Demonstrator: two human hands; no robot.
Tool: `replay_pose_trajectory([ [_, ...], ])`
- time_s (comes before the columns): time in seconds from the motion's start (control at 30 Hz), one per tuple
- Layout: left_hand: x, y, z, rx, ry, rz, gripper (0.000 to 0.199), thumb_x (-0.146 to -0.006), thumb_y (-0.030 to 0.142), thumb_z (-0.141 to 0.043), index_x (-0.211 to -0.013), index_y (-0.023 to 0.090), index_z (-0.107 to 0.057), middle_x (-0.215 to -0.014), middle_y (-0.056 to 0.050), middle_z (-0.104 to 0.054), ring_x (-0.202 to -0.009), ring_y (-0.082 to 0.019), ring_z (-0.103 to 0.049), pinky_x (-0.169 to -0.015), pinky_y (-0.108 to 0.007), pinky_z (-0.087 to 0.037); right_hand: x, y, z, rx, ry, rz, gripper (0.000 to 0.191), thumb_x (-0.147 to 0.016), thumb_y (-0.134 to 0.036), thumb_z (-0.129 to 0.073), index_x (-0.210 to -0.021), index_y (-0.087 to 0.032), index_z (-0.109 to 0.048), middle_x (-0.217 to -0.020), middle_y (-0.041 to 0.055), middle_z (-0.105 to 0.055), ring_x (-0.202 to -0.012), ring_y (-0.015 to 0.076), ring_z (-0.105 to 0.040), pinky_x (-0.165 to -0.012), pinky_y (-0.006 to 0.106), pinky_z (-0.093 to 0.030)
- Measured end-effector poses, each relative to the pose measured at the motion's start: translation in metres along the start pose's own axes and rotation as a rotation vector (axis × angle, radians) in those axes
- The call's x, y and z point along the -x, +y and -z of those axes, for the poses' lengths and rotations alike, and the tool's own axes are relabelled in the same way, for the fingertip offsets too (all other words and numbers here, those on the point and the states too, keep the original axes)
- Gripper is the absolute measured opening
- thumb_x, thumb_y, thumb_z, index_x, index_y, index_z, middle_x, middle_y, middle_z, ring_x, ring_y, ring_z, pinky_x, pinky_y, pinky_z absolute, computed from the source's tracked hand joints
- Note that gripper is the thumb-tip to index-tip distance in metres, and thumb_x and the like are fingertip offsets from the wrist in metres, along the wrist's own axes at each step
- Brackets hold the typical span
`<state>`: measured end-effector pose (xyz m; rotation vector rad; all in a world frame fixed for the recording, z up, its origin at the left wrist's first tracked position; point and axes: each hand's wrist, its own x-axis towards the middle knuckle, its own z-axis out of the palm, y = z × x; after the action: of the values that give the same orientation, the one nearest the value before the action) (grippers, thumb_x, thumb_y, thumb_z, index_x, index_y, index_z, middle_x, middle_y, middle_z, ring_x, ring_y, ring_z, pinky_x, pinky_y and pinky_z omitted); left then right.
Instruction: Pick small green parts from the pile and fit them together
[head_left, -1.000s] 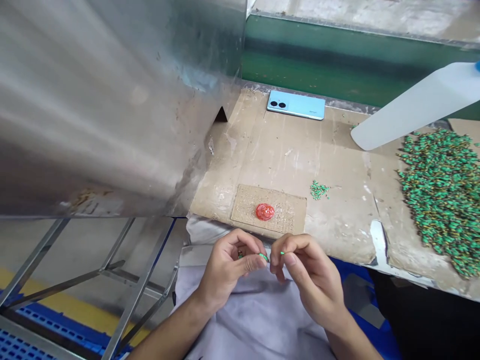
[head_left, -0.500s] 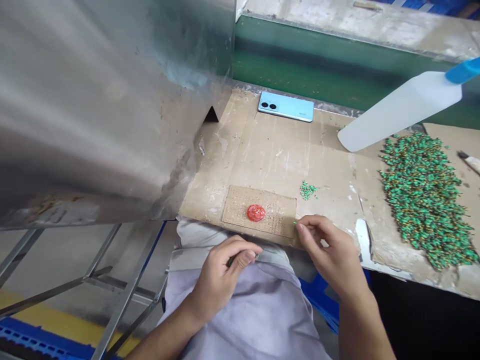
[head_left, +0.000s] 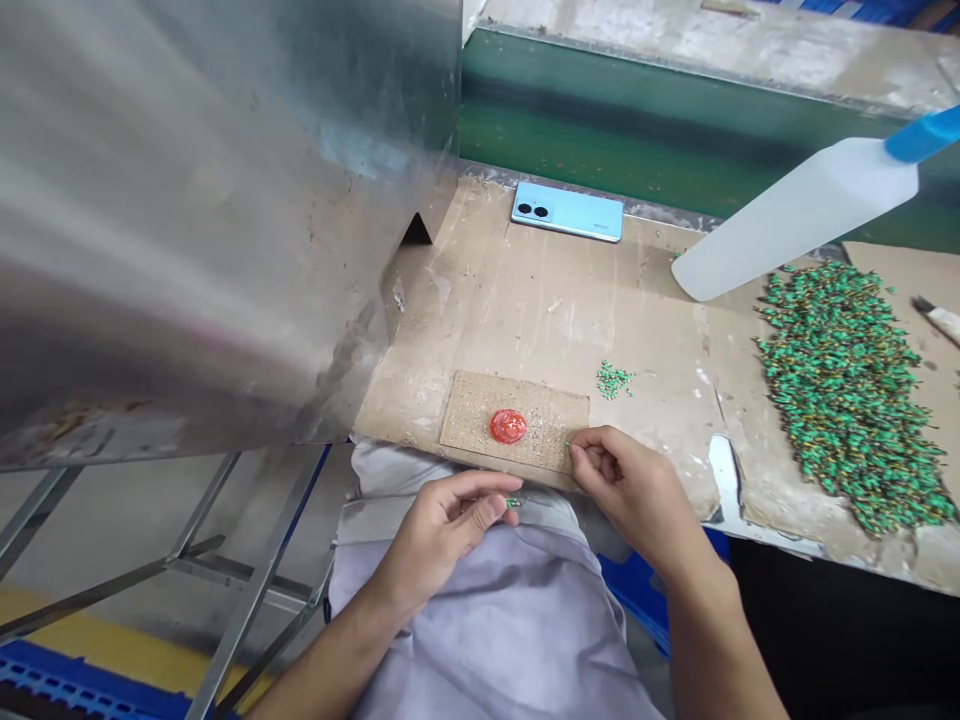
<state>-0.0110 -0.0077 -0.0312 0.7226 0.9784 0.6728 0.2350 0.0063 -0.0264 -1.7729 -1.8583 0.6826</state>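
Note:
Over my lap, my left hand [head_left: 446, 530] is closed, with a small green piece with a shiny tip [head_left: 513, 503] between thumb and fingers. My right hand [head_left: 630, 480] pinches a tiny green piece [head_left: 569, 444] at the right edge of a flat brown board [head_left: 461, 410]. A glossy red blob [head_left: 508, 426] sits on that board, left of my right fingertips. Just beyond my right hand lies a little heap of tiny green pieces [head_left: 614, 380]. Farther right spreads a big pile of green pieces with brownish-gold ends [head_left: 847, 400].
A white bottle with a blue top [head_left: 802, 220] leans at the back right. Toward the back edge lies a light-blue phone [head_left: 568, 212]. A large metal panel [head_left: 225, 220] walls off the left side. A brush [head_left: 937, 318] rests at the far right.
My right hand has moved left to the board's edge with the tiny green piece. My left fingers have parted somewhat, showing more of the green piece between them.

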Motion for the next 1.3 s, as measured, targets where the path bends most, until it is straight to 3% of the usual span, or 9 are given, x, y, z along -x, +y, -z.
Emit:
replay_pose_trajectory([
  [0.13, -0.003, -0.005, -0.001, -0.172, 0.051, -0.096, 0.045, -0.098, 0.037, -0.072, -0.142, 0.024, -0.070, -0.096, -0.004, -0.078, -0.077, -0.014, -0.066, -0.066, -0.023, -0.047, -0.003, -0.001, -0.001, 0.009, 0.018, -0.002, 0.019, -0.100, -0.036, -0.058, -0.090, -0.022, -0.067, -0.063, -0.0027, -0.057, -0.054, 0.0150, -0.052, -0.054, 0.029, -0.040],
  [0.27, -0.004, -0.008, -0.003, -0.330, 0.078, -0.121, 0.051, -0.100, 0.033, -0.066, -0.150, 0.023, -0.063, -0.097, -0.005, -0.077, -0.087, -0.019, -0.072, -0.074, -0.028, -0.053, -0.005, -0.003, -0.001, -0.011, 0.046, -0.015, 0.020, -0.099, -0.037, -0.059, -0.088, -0.022, -0.066, -0.060, -0.0029, -0.057, -0.051, 0.0145, -0.052, -0.051, 0.029, -0.040],
  [0.4, -0.002, -0.005, -0.005, -0.254, 0.088, -0.120, 0.041, -0.099, 0.035, -0.068, -0.137, 0.020, -0.073, -0.100, -0.007, -0.080, -0.091, -0.021, -0.075, -0.082, -0.030, -0.056, -0.003, -0.005, 0.001, -0.074, 0.095, -0.021, 0.020, -0.099, -0.038, -0.061, -0.088, -0.022, -0.065, -0.060, -0.0027, -0.059, -0.049, 0.0140, -0.055, -0.047, 0.027, -0.044],
  [0.5, 0.003, 0.000, -0.005, -0.108, 0.037, -0.073, 0.033, -0.097, 0.040, -0.074, -0.121, 0.020, -0.081, -0.095, -0.007, -0.082, -0.066, -0.013, -0.065, -0.064, -0.024, -0.051, 0.003, -0.006, 0.002, -0.141, 0.160, -0.028, 0.015, -0.101, -0.035, -0.060, -0.094, -0.022, -0.064, -0.063, -0.0023, -0.061, -0.049, 0.0133, -0.057, -0.045, 0.026, -0.047],
  [0.63, 0.007, 0.006, -0.007, 0.071, -0.011, -0.020, 0.028, -0.092, 0.042, -0.079, -0.106, 0.018, -0.080, -0.087, -0.006, -0.082, -0.044, -0.003, -0.028, -0.043, -0.019, -0.020, 0.018, -0.012, -0.002, -0.287, 0.211, 0.010, 0.007, -0.105, -0.031, -0.059, -0.103, -0.024, -0.061, -0.076, 0.0003, -0.066, -0.058, 0.0140, -0.063, -0.051, 0.026, -0.052],
  [0.8, 0.007, 0.010, -0.009, 0.210, 0.001, 0.003, 0.030, -0.087, 0.041, -0.086, -0.097, 0.017, -0.071, -0.072, -0.001, -0.075, -0.044, -0.002, -0.025, -0.041, -0.019, -0.018, 0.036, -0.033, -0.013, -0.803, 0.034, 0.224, 0.010, -0.110, -0.020, -0.053, -0.111, -0.027, -0.059, -0.103, 0.0056, -0.074, -0.077, 0.0160, -0.071, -0.063, 0.030, -0.060],
  [0.93, 0.008, 0.010, -0.009, 0.188, 0.016, -0.013, 0.027, -0.088, 0.038, -0.086, -0.099, 0.018, -0.072, -0.062, 0.005, -0.066, -0.044, -0.003, -0.024, -0.041, -0.018, -0.017, 0.044, -0.043, -0.018, -0.922, -0.093, 0.340, 0.017, -0.112, -0.018, -0.047, -0.120, -0.030, -0.057, -0.121, 0.0081, -0.076, -0.085, 0.0179, -0.076, -0.067, 0.034, -0.063],
  [1.13, 0.011, 0.010, -0.008, 0.120, 0.012, -0.067, 0.035, -0.095, 0.035, -0.078, -0.127, 0.021, -0.076, -0.089, -0.006, -0.081, -0.045, -0.003, -0.029, -0.041, -0.019, -0.017, 0.042, -0.037, -0.016, -0.742, -0.039, 0.309, 0.012, -0.108, -0.016, -0.056, -0.112, -0.026, -0.060, -0.085, 0.0018, -0.073, -0.074, 0.0159, -0.071, -0.062, 0.028, -0.058],
  [1.3, 0.013, 0.015, -0.007, 0.277, -0.084, -0.034, 0.026, -0.094, 0.028, -0.075, -0.119, 0.022, -0.079, -0.082, -0.002, -0.079, -0.042, -0.001, -0.026, -0.040, -0.017, -0.020, 0.036, -0.041, -0.018, -0.747, -0.002, 0.167, 0.008, -0.108, -0.017, -0.057, -0.106, -0.025, -0.061, -0.077, -0.0017, -0.068, -0.059, 0.0098, -0.061, -0.052, 0.020, -0.050],
])
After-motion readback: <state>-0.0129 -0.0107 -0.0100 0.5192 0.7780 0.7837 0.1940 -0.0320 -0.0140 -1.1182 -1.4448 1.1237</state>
